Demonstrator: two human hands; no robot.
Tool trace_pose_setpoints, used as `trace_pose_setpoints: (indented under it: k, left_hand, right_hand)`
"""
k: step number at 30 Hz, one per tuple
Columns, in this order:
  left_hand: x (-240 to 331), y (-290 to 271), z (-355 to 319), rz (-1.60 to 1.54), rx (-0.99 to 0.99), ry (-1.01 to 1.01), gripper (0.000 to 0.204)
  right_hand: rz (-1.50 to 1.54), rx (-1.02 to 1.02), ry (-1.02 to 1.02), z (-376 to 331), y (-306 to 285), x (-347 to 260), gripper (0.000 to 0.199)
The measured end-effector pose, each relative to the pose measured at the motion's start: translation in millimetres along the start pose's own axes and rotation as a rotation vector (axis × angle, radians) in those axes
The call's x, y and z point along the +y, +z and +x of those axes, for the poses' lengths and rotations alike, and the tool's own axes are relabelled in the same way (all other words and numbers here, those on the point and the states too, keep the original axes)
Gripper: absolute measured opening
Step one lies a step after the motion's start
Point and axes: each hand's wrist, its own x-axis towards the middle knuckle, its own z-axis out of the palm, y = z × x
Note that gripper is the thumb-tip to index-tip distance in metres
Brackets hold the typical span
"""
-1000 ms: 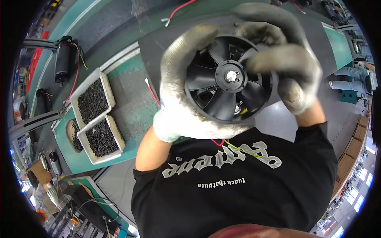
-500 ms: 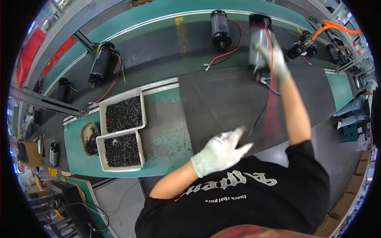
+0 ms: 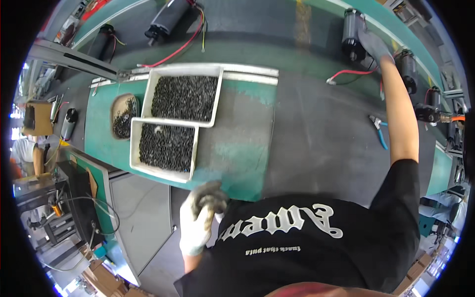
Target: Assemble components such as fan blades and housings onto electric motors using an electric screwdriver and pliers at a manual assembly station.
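Factory assembly line: green-edged conveyor belt (image 3: 277, 22) carried cylindrical electric motors (image 3: 170, 15) with red leads; white trays of dark screws (image 3: 184, 98) and blue-handled pliers (image 3: 378, 129) lay on the surface (image 3: 316, 143).

The right hand (image 3: 372, 43), gloved, is stretched far out and laid on a dark motor (image 3: 352, 34) standing on the grey belt (image 3: 257, 20); whether it is gripped cannot be told. The left hand (image 3: 200, 218), also gloved, is held curled near the body at the edge of the green bench (image 3: 237, 163), touching nothing clearly. Two white trays (image 3: 182, 94) of small dark parts are set beside each other on the bench. Blue-handled pliers (image 3: 380, 131) are seen on the mat (image 3: 321, 143) near the right forearm. More motors (image 3: 170, 15) with red leads are lying farther along the belt.
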Motion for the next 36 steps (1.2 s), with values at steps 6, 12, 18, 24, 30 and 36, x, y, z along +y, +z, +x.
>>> trace_pose_setpoints:
  k: [6,12,18,24,30,36]
  left_hand:
    - [10.7,-3.3,26.9,0.244,-0.117,0.173,0.033]
    - [58.4,-36.3,110.5,0.978,0.316,0.493,0.029]
    - [22.7,-93.2,230.9,1.448,0.254,0.504,0.035]
    - [13.3,-79.6,261.9,1.589,0.143,0.869,0.037]
    - [23.7,-106.7,267.4,1.671,0.055,0.492,0.046]
    - [30.8,-85.1,256.3,1.512,0.115,0.460,0.040]
  right_hand:
    - [0.180,-0.498,0.063,22.3,10.4,-65.2,0.060]
    - [0.440,-0.554,0.148,-2.7,5.0,-68.7,0.087]
    - [0.305,-0.419,0.087,-169.7,-127.9,-156.2,0.098]
    - [0.205,-0.636,0.352,-249.1,-208.8,-201.5,0.076]
    - [0.640,-0.381,0.091,-307.0,-211.7,-136.0,0.074]
    - [0.734,0.854,0.378,-296.2,-238.0,7.4,0.035]
